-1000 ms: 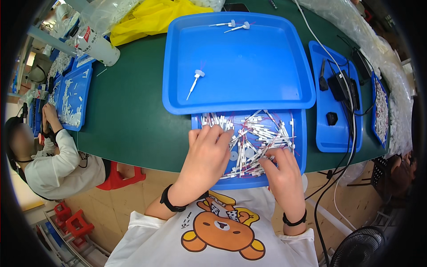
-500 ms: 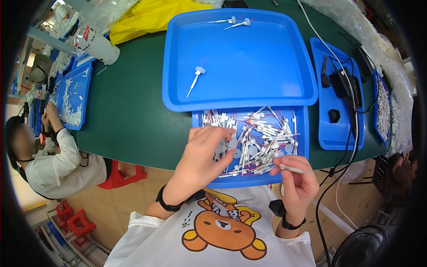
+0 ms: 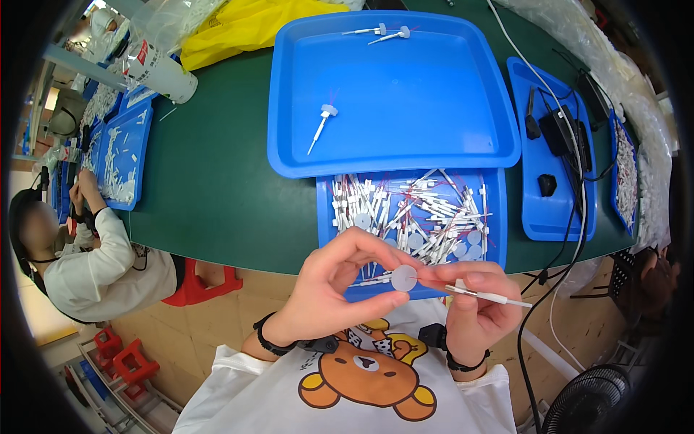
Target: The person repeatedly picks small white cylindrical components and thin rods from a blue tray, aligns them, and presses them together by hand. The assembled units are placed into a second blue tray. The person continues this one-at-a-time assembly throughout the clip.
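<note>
Far left: a co-worker (image 3: 87, 260) sits at the table's curved edge, hands at a narrow blue tray (image 3: 123, 155) of white bits. White bottle (image 3: 163, 72) lies on its side near it, w/ a yellow bag (image 3: 238, 25) at the far edge. Green table (image 3: 210, 166) has a wide bare strip btwn that tray and the centre ones.

Centre: big blue tray (image 3: 394, 94), mostly bare floor, one white stick part (image 3: 319, 124) at its left, two more at the far rim. Its near rim overlaps the small blue tray (image 3: 412, 224) full of white sticks and discs, which overhangs the table's near edge.

Left hand (image 3: 329, 289), off the table, just below that tray: thumb & fingers closed round a white disc (image 3: 404, 278). Right hand (image 3: 473, 304) touching it, pinching a thin white stick (image 3: 483, 295) that points right.

Right: blue tray w/ black cables (image 3: 553, 155), close beside the big tray.
</note>
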A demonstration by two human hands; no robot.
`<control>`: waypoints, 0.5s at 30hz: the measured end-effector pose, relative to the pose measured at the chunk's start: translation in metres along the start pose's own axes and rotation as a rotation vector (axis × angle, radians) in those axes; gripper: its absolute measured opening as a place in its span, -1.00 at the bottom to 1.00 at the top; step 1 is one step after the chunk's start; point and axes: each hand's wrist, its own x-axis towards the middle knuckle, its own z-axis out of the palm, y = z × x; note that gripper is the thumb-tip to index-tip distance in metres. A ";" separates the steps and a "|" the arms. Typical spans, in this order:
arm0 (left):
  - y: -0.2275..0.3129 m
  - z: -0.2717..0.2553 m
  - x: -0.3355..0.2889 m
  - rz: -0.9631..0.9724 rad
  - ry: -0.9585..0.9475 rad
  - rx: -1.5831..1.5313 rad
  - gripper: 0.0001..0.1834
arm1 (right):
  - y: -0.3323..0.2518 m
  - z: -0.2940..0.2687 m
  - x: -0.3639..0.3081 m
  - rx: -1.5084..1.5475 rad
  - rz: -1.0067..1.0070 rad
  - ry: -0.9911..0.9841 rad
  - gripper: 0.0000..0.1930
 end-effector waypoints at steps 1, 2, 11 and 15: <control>0.000 0.000 0.000 0.004 0.009 0.005 -0.64 | 0.000 0.000 0.000 -0.048 -0.013 -0.021 -0.79; -0.001 0.001 0.000 0.009 0.016 0.009 -0.64 | 0.000 0.000 0.000 -0.063 -0.021 -0.025 -0.78; -0.003 -0.001 -0.002 0.013 0.029 -0.017 -0.64 | 0.005 -0.004 -0.003 -0.175 -0.053 -0.019 -0.77; -0.003 -0.001 -0.001 0.032 0.000 0.005 -0.64 | 0.004 -0.005 -0.003 -0.230 -0.055 -0.012 -0.75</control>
